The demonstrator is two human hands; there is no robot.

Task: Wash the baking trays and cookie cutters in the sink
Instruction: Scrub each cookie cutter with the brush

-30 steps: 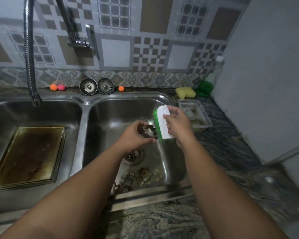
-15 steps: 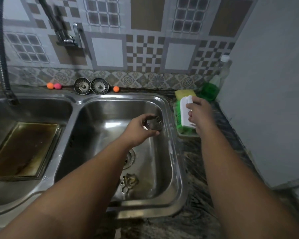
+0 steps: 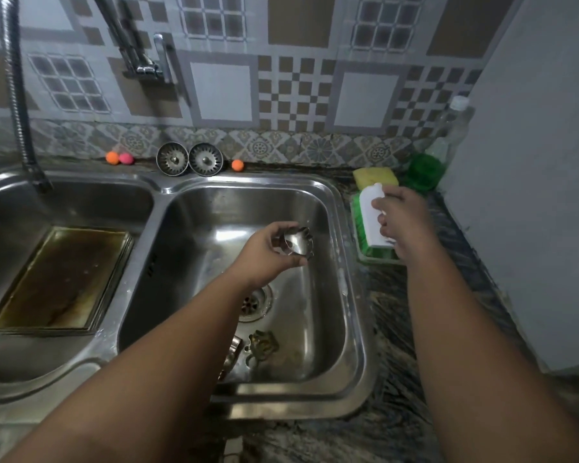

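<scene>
My left hand grips a metal cookie cutter with a scalloped edge, held above the right sink basin. My right hand holds a white scrub brush with green bristles, resting in the small tray on the counter to the right of the sink. Other cookie cutters lie on the basin floor near the drain. A stained brown baking tray lies flat in the left basin.
A flexible faucet hose hangs over the left basin. Two sink strainers and small orange and pink balls line the back ledge. A yellow sponge, green scrubber and clear bottle stand at the back right corner by the wall.
My right hand carried the brush away from the cutter, rightward out of the basin, down into the counter tray. My left hand kept the cutter over the basin. The camera view shifted right.
</scene>
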